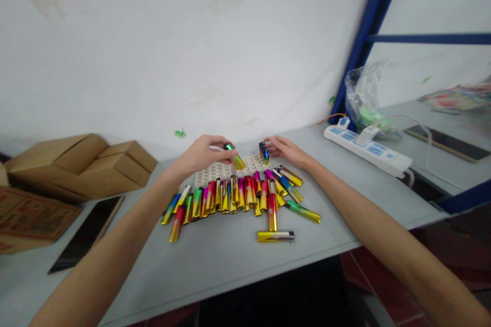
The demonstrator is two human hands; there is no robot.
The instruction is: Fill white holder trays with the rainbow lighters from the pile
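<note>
My left hand (209, 152) pinches a shiny green-and-yellow lighter (237, 160), tilted, over a white tray with rows of small cells (215, 173). A few lighters with dark tops (265, 156) stand upright at the tray's right end, at least one of them blue and yellow. Beside them is my right hand (286, 149), its fingers stretched out at their right side; whether it presses on them is hard to see. In front of the tray lies a crowded row of metallic lighters (232, 194) in red, yellow, green, blue and purple.
Nearer the table edge lie a yellow lighter (275, 236) and a green one (303, 211). Cardboard boxes (76, 166) and a dark phone-like slab (86, 235) are at left. At right sit a white power strip (368, 150), a clear plastic bag (364, 97) and a blue frame (364, 36).
</note>
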